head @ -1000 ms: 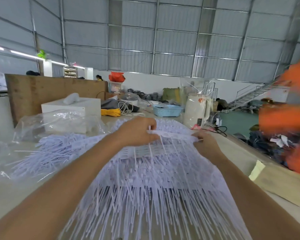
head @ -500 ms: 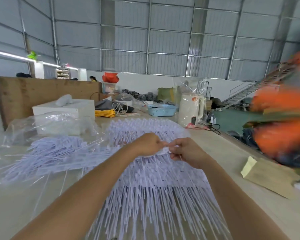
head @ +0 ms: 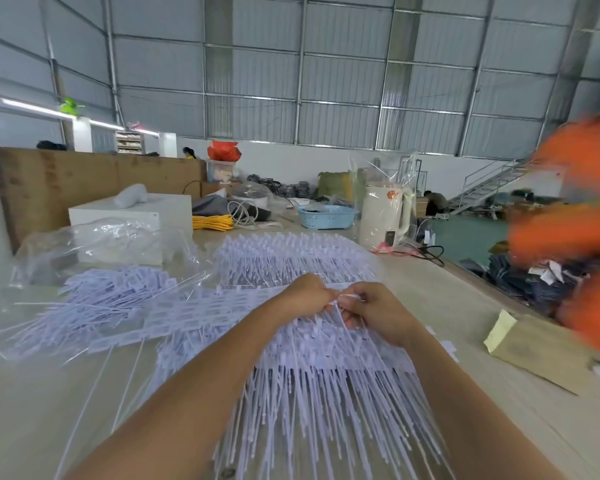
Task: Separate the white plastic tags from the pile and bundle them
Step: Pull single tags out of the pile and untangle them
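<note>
The long thin plastic tags (head: 312, 393) are white with a faint lilac cast, their flat heads forming a regular punched grid. The wooden tabletop (head: 471, 313) is pale beige with fine grain lines. A coil of cord (head: 212, 222) is bright yellow, the perforated plastic basket (head: 327, 216) light blue, the tall plastic kettle (head: 385, 216) cream with a small red mark. A flat paper envelope (head: 541, 351) is tan-brown. The blurred garment (head: 575, 216) at right is vivid orange.

Two bare forearms, no sleeves; left hand (head: 305, 296) & right hand (head: 374, 311) ungloved, no rings/watch visible.
</note>
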Motion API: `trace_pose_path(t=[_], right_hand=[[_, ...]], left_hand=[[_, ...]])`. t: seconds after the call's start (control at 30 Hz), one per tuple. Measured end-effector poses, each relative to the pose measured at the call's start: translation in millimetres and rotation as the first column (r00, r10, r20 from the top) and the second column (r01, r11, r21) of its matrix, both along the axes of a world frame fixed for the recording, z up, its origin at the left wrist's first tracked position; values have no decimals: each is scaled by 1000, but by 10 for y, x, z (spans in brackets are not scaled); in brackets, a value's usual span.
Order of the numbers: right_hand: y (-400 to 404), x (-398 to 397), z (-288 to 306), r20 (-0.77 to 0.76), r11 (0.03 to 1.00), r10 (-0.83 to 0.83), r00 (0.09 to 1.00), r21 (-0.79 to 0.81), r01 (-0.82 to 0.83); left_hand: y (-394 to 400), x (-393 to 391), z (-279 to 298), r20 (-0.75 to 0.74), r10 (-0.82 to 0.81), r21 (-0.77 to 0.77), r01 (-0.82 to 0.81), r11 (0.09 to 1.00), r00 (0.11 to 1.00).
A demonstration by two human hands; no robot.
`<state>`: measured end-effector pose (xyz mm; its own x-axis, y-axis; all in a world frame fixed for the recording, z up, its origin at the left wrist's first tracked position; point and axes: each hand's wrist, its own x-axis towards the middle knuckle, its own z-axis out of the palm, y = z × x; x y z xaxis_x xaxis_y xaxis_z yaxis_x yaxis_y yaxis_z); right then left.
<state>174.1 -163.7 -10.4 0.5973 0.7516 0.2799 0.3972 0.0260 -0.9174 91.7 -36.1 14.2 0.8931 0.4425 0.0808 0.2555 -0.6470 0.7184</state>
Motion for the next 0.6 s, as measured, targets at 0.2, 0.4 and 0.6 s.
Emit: trace_pose_path(t=[0.2, 0.4, 0.6], right_hand=[[4, -39, -19, 88, 993, -55, 995, 110, 45], [-130, 120, 23, -33, 905, -330, 944, 273, 326], [-188, 104, 400, -524, 928, 89, 847, 352, 120]], left_hand=[[19, -90, 29, 10, -57, -175, 58, 983, 998], [113, -211, 129, 113, -123, -293, 151, 944, 986], [119, -275, 149, 84, -234, -273, 248, 929, 969]])
